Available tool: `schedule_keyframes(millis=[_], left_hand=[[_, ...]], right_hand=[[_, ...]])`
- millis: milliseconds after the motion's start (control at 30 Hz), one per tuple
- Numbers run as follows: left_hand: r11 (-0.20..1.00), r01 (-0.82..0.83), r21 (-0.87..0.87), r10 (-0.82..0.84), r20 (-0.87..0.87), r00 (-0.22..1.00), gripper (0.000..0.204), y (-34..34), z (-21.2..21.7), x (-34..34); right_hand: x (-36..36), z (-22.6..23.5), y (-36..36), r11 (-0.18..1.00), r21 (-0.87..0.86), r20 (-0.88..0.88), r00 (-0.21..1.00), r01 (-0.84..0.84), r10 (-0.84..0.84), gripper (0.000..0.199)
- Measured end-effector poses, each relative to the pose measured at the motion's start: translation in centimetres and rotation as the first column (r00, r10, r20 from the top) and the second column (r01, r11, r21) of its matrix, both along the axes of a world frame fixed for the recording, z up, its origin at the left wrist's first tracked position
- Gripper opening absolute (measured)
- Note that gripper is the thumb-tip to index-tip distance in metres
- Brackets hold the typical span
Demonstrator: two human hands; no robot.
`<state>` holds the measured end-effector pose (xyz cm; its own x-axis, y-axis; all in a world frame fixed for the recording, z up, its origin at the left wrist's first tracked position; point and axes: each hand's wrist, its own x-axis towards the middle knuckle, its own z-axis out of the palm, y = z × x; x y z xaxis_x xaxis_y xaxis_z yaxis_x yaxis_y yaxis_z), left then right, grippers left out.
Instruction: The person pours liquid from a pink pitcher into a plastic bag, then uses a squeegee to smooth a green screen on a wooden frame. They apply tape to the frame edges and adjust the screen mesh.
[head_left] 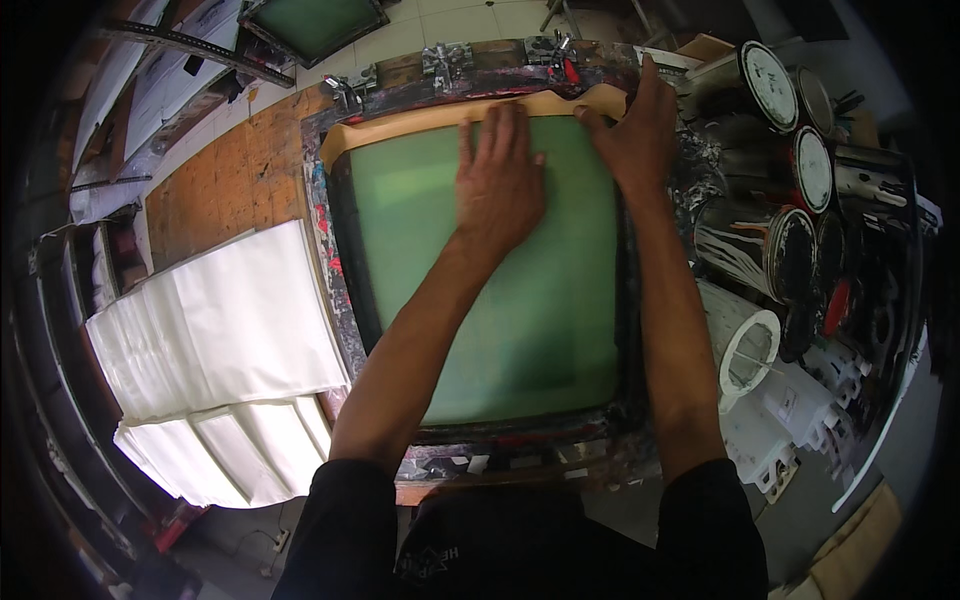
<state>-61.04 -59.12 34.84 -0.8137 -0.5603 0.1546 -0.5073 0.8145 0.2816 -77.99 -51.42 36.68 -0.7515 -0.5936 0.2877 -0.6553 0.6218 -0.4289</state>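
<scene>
Mesh, green and taut-looking [560, 300], fills the middle of a dark, ink-stained frame [631, 330]; take its centre as the dial's hub, with twelve at the far side. Brown strip [420, 123] runs along the far edge, roughly from half past ten round to half past one. Left hand [497, 180] lies flat at twelve, its fingers nearly straight and only slightly apart, tips reaching onto the strip, thumb out toward one. Right hand [643, 130] sits at half past one with thumb and forefinger spread wide; whether its other fingers grip the strip, I cannot tell. Metal clamps [447, 65] stand beyond, from eleven to half past twelve.

The step looks like smoothing the strip down. To do it well, I would press with flat finger pads, work outward from twelve, and keep the strip lightly drawn at the end so no creases form. The raised, wavy stretch near one deserves most care. Pressure should stay gentle over the mesh, firmer against the frame.
</scene>
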Motion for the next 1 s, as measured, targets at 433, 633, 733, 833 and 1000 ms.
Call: schedule_keyframes(millis=[433,633,733,833,1000], left_hand=[[0.928,-0.366,-0.072,0.369,0.049,0.928,0.068,-6.4,1.2,9.1],[0.848,-0.519,-0.109,0.522,0.007,0.853,0.074,-5.9,0.1,7.2],[0.811,-0.577,-0.097,0.579,-0.001,0.815,0.073,-5.6,0.0,6.4],[0.81,-0.584,-0.052,0.586,0.042,0.809,0.068,-5.0,0.8,5.9],[0.997,-0.05,-0.05,0.051,0.024,0.998,0.059,-2.7,0.1,4.3]], right_hand=[[0.1,0.6,-0.2,0.998,0.032,0.019,0.998,0.053,-0.054,0.101],[0.1,0.6,-0.2,0.999,0.037,-0.005,0.999,0.04,-0.04,0.101],[0.0,0.4,0.0,1.0,0.015,-0.011,1.0,0.021,-0.02,0.102],[0.1,0.4,0.2,1.0,-0.023,0.006,1.0,0.013,-0.013,0.104],[-0.3,-0.6,0.4,0.997,-0.078,-0.026,1.0,-0.001,-0.001,0.106]])
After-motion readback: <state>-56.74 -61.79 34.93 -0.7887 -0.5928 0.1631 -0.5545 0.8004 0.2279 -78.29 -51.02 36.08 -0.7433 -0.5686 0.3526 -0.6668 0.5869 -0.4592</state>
